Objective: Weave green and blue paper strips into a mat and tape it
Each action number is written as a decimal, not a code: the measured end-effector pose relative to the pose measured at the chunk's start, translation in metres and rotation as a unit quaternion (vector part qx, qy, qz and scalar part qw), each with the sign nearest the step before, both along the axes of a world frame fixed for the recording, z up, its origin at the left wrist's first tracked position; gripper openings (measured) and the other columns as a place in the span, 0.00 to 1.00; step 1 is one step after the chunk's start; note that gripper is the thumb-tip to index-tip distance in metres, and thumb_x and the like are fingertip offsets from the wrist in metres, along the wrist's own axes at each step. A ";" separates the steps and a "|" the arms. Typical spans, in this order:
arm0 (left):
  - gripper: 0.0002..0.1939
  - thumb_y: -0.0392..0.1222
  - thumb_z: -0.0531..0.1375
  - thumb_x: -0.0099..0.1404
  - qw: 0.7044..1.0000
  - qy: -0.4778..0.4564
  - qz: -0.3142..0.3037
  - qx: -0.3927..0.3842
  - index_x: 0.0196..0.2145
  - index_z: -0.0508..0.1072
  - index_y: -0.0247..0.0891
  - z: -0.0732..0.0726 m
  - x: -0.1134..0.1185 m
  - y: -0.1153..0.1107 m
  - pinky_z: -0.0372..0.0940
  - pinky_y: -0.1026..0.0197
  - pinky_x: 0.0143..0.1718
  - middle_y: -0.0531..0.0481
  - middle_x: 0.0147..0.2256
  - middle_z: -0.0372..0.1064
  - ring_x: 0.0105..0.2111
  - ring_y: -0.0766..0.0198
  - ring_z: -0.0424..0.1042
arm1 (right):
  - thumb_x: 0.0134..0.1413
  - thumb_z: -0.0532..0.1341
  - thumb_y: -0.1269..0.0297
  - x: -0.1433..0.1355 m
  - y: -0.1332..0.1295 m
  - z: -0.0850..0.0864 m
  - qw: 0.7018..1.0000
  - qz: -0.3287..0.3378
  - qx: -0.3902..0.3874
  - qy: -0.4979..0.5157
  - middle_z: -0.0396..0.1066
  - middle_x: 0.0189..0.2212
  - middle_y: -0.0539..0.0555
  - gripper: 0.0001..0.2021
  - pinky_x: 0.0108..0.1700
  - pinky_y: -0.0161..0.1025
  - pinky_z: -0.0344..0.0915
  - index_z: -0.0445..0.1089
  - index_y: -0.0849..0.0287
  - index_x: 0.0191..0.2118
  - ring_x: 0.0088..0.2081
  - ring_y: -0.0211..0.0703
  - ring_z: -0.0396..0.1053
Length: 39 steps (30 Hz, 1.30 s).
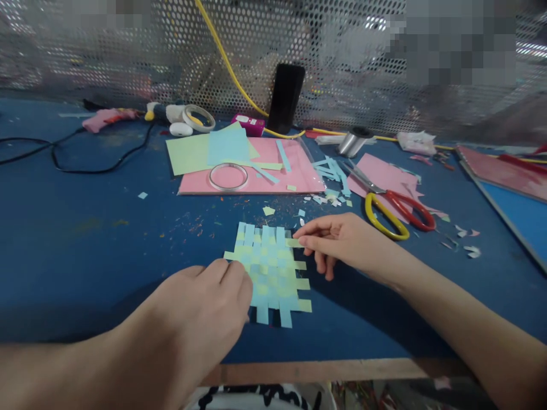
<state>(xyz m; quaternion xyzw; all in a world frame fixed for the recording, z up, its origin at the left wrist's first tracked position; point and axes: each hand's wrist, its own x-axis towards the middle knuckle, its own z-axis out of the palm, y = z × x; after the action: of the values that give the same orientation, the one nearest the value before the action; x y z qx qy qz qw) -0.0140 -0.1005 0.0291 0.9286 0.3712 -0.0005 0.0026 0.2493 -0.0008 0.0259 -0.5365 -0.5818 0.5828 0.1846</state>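
Observation:
A woven paper mat (268, 263) of light blue and pale green strips lies on the blue tabletop, with loose strip ends sticking out around its edges. Over its left edge is my left hand (213, 302), closed with the fingers curled under; the fingertips and anything in them are hidden. At the mat's upper right corner, my right hand (342, 245) pinches the end of a pale green paper strip (293, 242) between thumb and forefinger. The other fingers of that hand curl loosely beneath.
Scissors (388, 213) with yellow and red handles lie to the right, by pink paper (387, 176). Behind the mat are a tape roll (228, 177), a pink pad (256, 185), blue cut strips (331, 171) and scraps. A black phone (286, 97) leans on the perforated metal panel (342, 57).

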 end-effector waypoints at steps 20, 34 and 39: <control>0.18 0.49 0.58 0.74 0.977 -0.180 0.070 0.092 0.52 0.65 0.32 -0.030 -0.022 0.031 0.68 0.38 0.55 0.30 0.56 0.68 0.59 0.39 0.67 | 0.58 0.70 0.54 0.002 -0.003 -0.002 0.999 0.001 -0.002 -0.041 0.74 0.20 0.50 0.15 0.20 0.35 0.76 0.78 0.61 0.44 0.19 0.39 0.74; 0.20 0.51 0.59 0.73 0.978 -0.194 0.073 0.031 0.53 0.66 0.34 -0.033 -0.025 0.035 0.66 0.42 0.55 0.37 0.52 0.69 0.56 0.43 0.67 | 0.65 0.64 0.58 -0.004 -0.008 0.003 0.994 0.025 0.041 -0.101 0.69 0.15 0.45 0.10 0.17 0.30 0.68 0.79 0.59 0.43 0.13 0.35 0.68; 0.20 0.51 0.58 0.74 0.979 -0.192 0.069 0.024 0.54 0.65 0.35 -0.031 -0.025 0.036 0.65 0.43 0.54 0.38 0.52 0.68 0.55 0.45 0.67 | 0.64 0.65 0.55 -0.006 -0.011 0.009 0.985 0.051 0.075 -0.147 0.72 0.16 0.46 0.12 0.18 0.29 0.66 0.80 0.57 0.45 0.13 0.34 0.69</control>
<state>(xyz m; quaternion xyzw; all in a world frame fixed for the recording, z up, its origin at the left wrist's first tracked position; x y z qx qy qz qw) -0.0386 -0.0642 -0.0019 0.8833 0.4269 0.1868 0.0512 0.2438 -0.0120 0.0345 -0.5705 -0.6714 0.4608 0.1068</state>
